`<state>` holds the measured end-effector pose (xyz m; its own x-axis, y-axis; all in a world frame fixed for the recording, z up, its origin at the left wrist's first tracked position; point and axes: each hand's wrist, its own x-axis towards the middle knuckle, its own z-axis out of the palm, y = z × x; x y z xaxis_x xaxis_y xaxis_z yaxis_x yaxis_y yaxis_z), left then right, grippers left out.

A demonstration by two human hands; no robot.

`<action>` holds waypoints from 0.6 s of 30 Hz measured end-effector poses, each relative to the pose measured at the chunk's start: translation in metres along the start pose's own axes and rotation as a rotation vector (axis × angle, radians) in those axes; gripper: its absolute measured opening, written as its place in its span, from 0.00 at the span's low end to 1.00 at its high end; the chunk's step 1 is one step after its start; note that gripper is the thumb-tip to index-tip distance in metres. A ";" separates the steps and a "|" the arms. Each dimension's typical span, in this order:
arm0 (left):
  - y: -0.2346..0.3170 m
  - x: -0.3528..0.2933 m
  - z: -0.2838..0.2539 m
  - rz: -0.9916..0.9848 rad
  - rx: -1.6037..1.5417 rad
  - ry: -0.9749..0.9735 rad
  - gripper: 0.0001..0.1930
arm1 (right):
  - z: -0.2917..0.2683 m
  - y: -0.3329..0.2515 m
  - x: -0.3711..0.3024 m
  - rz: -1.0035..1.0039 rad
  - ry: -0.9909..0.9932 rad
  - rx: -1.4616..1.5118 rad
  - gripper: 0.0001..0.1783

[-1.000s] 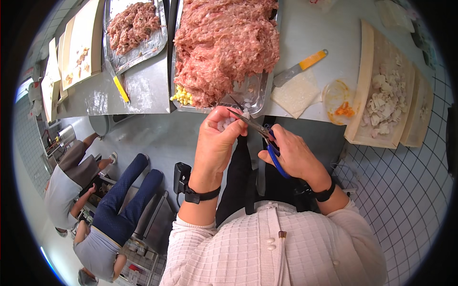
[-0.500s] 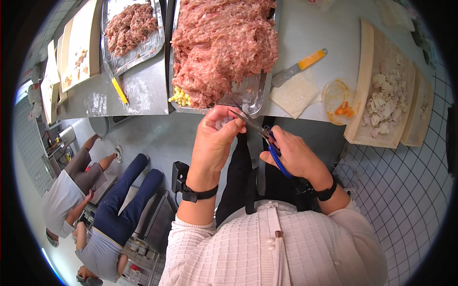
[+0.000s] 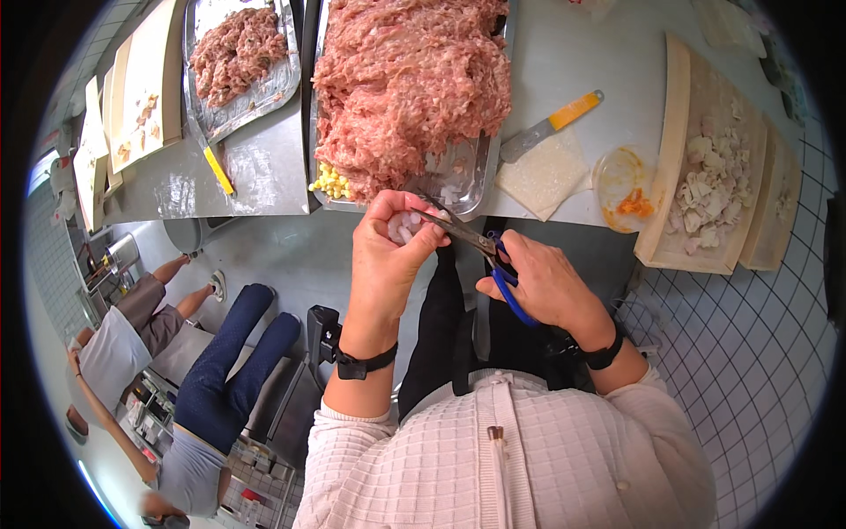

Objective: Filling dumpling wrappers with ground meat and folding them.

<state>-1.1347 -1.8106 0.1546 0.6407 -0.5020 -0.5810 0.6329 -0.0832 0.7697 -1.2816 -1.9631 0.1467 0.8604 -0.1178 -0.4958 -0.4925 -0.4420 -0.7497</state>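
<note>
Cupped in my left hand [image 3: 386,242] are whitish, translucent pieces [image 3: 404,226] that look like peeled shrimp. My right hand [image 3: 546,278] is closed round the blue handles of a pair of scissors [image 3: 477,239]. The scissor blades are parted and point left, reaching the thumb and fingertips of my left hand. Both hands are just in front of the near edge of a metal tray [image 3: 480,194]. Pink minced meat [image 3: 410,88] is heaped in this tray, with yellow kernels [image 3: 331,182] at its near left corner. A few pale pieces lie near its front right corner.
Right of the tray lie a yellow-handled spatula [image 3: 552,126], pale square wrappers [image 3: 545,175] and a bowl with orange residue [image 3: 624,188]. A wooden box [image 3: 663,176] holds pale scraps. A smaller meat tray [image 3: 293,79] stands left. Two people [image 3: 198,458] are behind at lower left.
My left hand has shifted slightly left and turned, showing more of the pale pieces. The scissors have swung a little left with it. At lower left, one person has stretched out an arm.
</note>
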 end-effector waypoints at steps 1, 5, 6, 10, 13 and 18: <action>0.000 0.000 -0.001 0.003 0.012 0.000 0.14 | -0.001 0.000 0.000 0.011 0.000 -0.010 0.27; 0.002 0.001 -0.003 -0.001 0.041 -0.002 0.14 | -0.005 -0.001 0.000 0.027 0.020 -0.054 0.26; 0.003 0.001 -0.003 -0.006 0.044 -0.002 0.14 | -0.006 -0.001 0.000 0.023 0.029 -0.067 0.26; -0.001 0.003 -0.004 -0.003 -0.017 0.026 0.12 | -0.002 0.006 -0.001 0.006 0.096 -0.097 0.25; -0.003 0.004 0.002 0.014 -0.066 0.057 0.10 | 0.002 0.009 -0.002 0.011 0.112 -0.013 0.25; -0.006 0.006 0.005 0.067 0.053 0.111 0.08 | 0.009 0.020 -0.004 -0.068 -0.064 0.275 0.28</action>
<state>-1.1365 -1.8174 0.1482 0.7263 -0.4102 -0.5516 0.5655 -0.0997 0.8187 -1.2966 -1.9639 0.1299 0.8868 -0.0358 -0.4607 -0.4588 -0.1880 -0.8684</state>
